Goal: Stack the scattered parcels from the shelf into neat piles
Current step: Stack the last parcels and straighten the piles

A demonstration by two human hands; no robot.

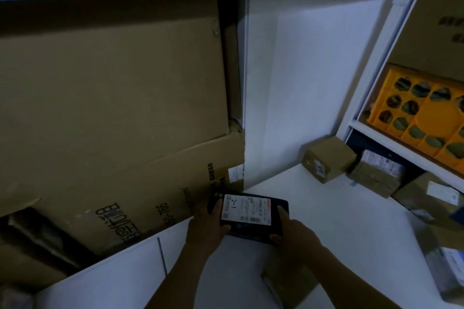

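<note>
Hold is shared: left hand (206, 225) and right hand (293, 231) are curled round opposite ends of a flat black parcel (247, 211), held low over the white shelf (326, 208); contact cannot be told. It is judged light and slightly soft, best gripped at its edges. Brown boxes (326, 158) lie scattered beyond.

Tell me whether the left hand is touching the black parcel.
Touching. In the head view the left hand grips the black parcel: its thumb lies over the near left corner and its fingers curl round the left edge.
</note>
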